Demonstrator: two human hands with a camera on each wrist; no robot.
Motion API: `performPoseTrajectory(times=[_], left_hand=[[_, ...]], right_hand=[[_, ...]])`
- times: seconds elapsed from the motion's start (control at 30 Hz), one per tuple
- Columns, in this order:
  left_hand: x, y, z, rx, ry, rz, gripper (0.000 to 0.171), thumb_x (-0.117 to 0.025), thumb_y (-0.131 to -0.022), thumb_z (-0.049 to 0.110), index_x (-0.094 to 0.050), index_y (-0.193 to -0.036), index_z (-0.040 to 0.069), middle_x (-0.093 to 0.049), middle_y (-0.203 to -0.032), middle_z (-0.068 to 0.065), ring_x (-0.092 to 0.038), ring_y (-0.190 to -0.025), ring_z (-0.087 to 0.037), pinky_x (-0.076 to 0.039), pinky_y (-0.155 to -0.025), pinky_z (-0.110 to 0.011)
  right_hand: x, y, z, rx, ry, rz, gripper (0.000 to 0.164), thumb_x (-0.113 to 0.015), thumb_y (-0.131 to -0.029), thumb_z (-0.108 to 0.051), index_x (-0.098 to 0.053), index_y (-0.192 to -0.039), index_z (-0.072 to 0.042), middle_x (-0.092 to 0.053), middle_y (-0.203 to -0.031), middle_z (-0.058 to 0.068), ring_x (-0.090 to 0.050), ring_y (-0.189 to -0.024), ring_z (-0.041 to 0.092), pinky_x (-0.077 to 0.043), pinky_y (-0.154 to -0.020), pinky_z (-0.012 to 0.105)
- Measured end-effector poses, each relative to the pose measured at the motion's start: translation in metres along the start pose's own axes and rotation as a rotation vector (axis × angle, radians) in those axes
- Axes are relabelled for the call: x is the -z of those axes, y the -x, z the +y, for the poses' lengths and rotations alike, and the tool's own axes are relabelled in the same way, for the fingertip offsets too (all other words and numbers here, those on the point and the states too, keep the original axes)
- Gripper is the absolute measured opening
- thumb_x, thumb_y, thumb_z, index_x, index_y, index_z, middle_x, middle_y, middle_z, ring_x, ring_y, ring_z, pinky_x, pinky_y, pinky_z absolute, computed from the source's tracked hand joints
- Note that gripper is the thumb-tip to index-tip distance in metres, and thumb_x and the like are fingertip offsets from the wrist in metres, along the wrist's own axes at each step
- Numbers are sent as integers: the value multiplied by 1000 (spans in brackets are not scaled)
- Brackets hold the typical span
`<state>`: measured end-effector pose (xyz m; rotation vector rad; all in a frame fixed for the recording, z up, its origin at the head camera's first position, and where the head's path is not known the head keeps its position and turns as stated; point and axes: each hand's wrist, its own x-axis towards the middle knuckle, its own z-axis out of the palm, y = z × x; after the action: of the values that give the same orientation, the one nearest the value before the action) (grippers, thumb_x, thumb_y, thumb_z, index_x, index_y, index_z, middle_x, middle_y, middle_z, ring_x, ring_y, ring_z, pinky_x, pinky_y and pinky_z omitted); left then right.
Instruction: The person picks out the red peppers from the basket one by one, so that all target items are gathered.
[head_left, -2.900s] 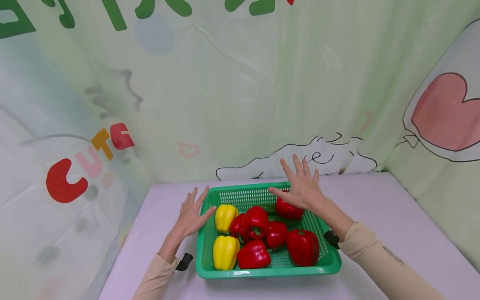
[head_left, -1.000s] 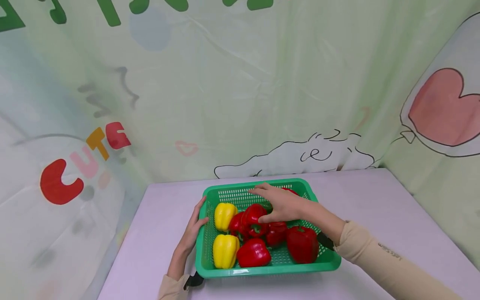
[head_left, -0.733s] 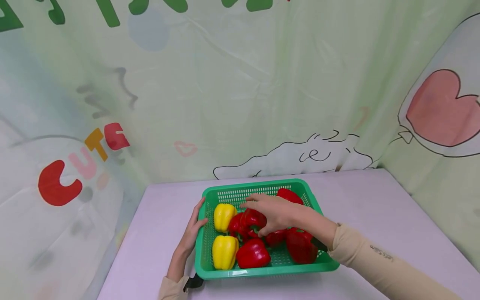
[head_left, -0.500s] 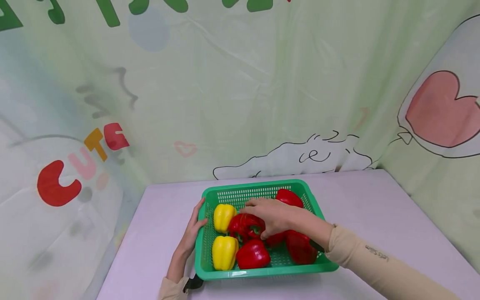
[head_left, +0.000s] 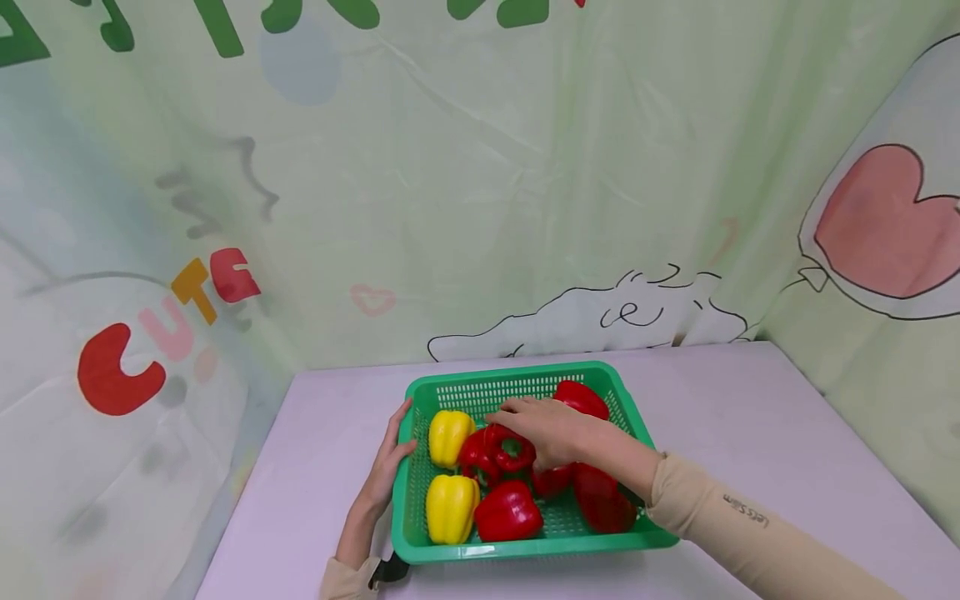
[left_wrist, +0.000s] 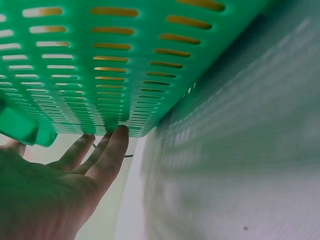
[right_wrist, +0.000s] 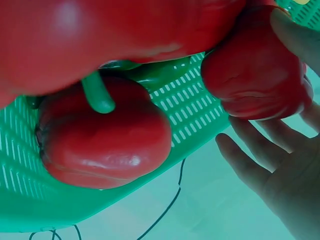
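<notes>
In the head view, a green basket [head_left: 525, 549] is carried by the tabletop [head_left: 735, 417] at lower centre; its left side is touched by the outstretched left hand [head_left: 384, 462], and a red pepper [head_left: 513, 451] near its middle is gripped by the right hand [head_left: 551, 429]. In the left wrist view, the slotted wall is met by straight fingertips [left_wrist: 120, 132] at lower centre. In the right wrist view, the gripped pepper is seen at upper right, and another red pepper [right_wrist: 120, 145] at left.
</notes>
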<state>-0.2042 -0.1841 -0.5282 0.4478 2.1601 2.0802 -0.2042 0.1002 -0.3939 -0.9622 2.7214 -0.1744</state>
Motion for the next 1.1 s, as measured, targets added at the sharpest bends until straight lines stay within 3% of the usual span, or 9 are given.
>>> performPoseTrajectory(times=[0.27,0.43,0.9,1.1], left_hand=[[0,4,-2,-5,11,2,60,-36,-103,20,-12,-158,22,-9,-163,-15,-23,-141,-44,-32,-106,-57],[-2,2,-3,-21,27,-17,60,-37,-104,20,-12,-158,22,-9,-163,-15,-24,-140,-43,-35,-105,-54],[-1,3,-1,-8,24,0,59,-37,-103,20,-14,-158,22,-11,-162,-15,-25,-140,-41,-35,-105,-51],[-2,2,-1,-21,20,-3,59,-36,-103,19,-14,-158,21,-12,-162,-16,-25,-140,-42,-32,-106,-54]], right_hand=[[-3,1,4,27,8,45,76,-90,-69,-17,-55,-136,-18,-56,-130,7,-53,-118,26,-55,-84,43],[-1,2,8,-4,-12,43,72,-90,-70,-19,-56,-133,-19,-58,-126,6,-54,-115,25,-54,-85,45],[-1,4,23,21,-139,125,70,-92,-65,-23,-60,-127,-20,-52,-133,8,-51,-118,27,-56,-80,44],[-2,7,31,17,-203,146,69,-92,-66,-27,-62,-127,-19,-57,-120,2,-55,-108,20,-56,-74,37]])
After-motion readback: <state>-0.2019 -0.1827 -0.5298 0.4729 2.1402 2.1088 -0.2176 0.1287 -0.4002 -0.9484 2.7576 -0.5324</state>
